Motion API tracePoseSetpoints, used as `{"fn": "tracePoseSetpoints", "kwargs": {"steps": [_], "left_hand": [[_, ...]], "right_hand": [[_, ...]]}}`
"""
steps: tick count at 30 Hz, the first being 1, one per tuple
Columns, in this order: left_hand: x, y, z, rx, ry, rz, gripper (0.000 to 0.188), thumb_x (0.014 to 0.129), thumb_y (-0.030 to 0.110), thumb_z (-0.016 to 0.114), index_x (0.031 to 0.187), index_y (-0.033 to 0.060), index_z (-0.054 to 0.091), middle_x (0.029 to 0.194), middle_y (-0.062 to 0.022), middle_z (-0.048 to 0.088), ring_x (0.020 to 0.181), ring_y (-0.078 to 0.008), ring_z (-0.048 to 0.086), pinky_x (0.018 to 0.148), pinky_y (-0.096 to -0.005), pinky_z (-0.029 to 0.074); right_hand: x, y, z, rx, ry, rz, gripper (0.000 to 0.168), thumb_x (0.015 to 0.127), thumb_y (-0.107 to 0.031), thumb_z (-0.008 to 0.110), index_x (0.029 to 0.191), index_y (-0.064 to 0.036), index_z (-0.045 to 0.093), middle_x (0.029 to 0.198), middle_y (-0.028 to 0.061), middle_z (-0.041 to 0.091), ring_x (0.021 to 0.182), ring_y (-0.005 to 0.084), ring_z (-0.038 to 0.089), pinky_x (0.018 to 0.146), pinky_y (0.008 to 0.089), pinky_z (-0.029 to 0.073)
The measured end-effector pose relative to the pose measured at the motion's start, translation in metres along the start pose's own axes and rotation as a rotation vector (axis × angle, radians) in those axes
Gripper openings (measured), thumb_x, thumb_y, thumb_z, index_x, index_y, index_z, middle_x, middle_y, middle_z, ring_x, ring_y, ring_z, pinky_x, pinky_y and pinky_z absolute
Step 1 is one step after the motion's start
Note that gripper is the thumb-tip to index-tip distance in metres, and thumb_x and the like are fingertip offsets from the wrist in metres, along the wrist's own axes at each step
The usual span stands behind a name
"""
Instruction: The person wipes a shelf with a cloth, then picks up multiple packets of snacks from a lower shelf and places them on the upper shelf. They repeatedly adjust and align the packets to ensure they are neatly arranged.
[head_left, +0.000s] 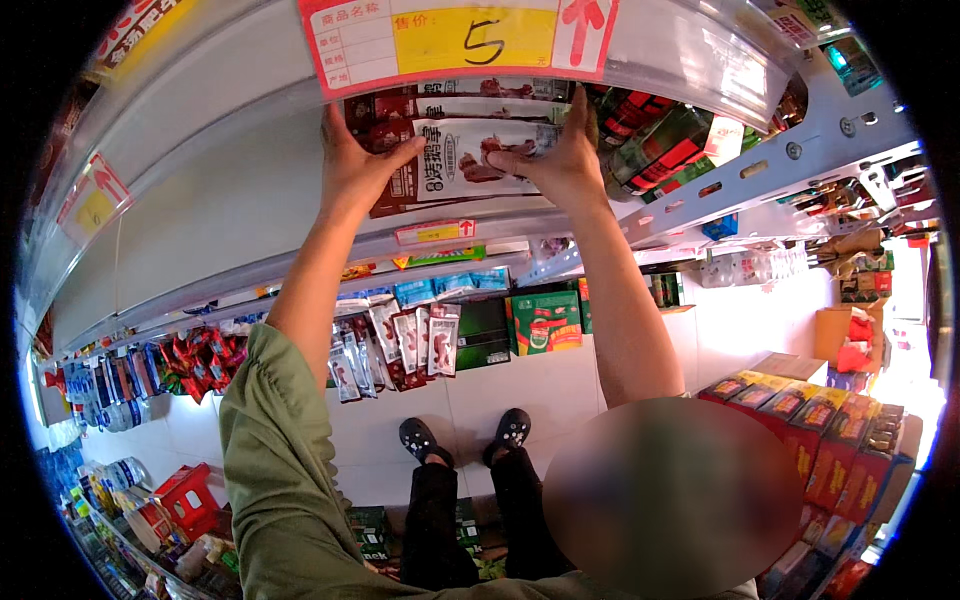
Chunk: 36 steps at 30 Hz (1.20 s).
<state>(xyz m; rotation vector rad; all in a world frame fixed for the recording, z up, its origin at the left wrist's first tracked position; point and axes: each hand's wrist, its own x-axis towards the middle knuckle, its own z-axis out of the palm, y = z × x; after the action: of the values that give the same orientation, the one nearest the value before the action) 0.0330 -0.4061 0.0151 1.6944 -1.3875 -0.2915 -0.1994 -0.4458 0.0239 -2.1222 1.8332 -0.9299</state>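
A row of sealed meat-snack packets (480, 161), white and dark red with a picture of meat, stands on a white metal shelf (240, 202). My left hand (364, 165) clasps the row at its left side, the thumb lying across the front packet. From the right, my right hand (566, 165) grips the same row, its thumb pressed on the pictured meat. The fingers of both hands reach behind the packets and are partly hidden. Above them, a price tag (461, 45) in a clear strip covers the upper edges of the back packets.
Green-and-red bottles (660, 142) stand right of my right hand, beside a perforated shelf upright (757, 165). Below hang more packets (442, 341), near green cartons (547, 322) on the floor. Stacked boxes (825, 435) are at right, a red plastic basket (184, 499) at lower left.
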Motion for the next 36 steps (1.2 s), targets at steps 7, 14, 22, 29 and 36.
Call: {"fn": "tracePoseSetpoints", "kwargs": {"steps": [7,14,22,29,36], "left_hand": [[-0.018,0.010,0.009,-0.141,-0.004,0.146,0.106,0.064,0.038,0.081,0.140,0.0011,0.017,0.131,-0.0253,0.040,0.119,-0.0366,0.045,0.098,-0.0412,0.039],[-0.011,-0.001,0.000,-0.257,-0.219,-0.115,0.079,0.067,0.055,0.074,0.120,0.0046,0.044,0.107,-0.0149,0.062,0.099,-0.0256,0.061,0.086,-0.0344,0.047],[-0.017,0.003,0.004,0.063,-0.334,0.003,0.112,0.060,0.058,0.077,0.136,-0.0035,0.022,0.120,-0.0204,0.056,0.116,-0.0331,0.051,0.096,-0.0375,0.041],[-0.006,-0.006,-0.007,0.024,-0.299,-0.124,0.121,0.060,0.052,0.080,0.142,-0.0027,0.009,0.135,-0.0247,0.039,0.123,-0.0368,0.043,0.102,-0.0391,0.037],[0.007,0.003,0.012,-0.145,-0.110,0.270,0.091,0.070,0.048,0.075,0.137,0.0045,0.032,0.121,-0.0195,0.054,0.108,-0.0304,0.056,0.094,-0.0389,0.043]], "right_hand": [[0.005,0.010,0.001,0.510,0.071,0.033,0.131,0.042,-0.038,0.090,0.139,0.007,0.013,0.126,0.0259,0.047,0.117,0.0354,0.047,0.099,0.0358,0.039],[0.000,0.012,0.002,0.957,0.012,0.078,0.104,0.062,-0.036,0.084,0.135,0.007,0.024,0.118,0.0190,0.054,0.107,0.0254,0.053,0.095,0.0310,0.041],[-0.002,0.013,-0.001,0.811,-0.083,0.105,0.110,0.064,-0.043,0.082,0.139,0.006,0.018,0.125,0.0210,0.050,0.115,0.0265,0.050,0.097,0.0324,0.040],[-0.005,0.030,-0.001,0.741,-0.168,-0.032,0.117,0.057,-0.040,0.085,0.140,0.004,0.015,0.126,0.0208,0.049,0.116,0.0281,0.049,0.095,0.0326,0.042],[0.016,0.028,0.009,0.311,-0.023,-0.174,0.105,0.061,-0.050,0.080,0.138,0.000,0.030,0.132,0.0221,0.042,0.122,0.0299,0.043,0.101,0.0360,0.036]]}}
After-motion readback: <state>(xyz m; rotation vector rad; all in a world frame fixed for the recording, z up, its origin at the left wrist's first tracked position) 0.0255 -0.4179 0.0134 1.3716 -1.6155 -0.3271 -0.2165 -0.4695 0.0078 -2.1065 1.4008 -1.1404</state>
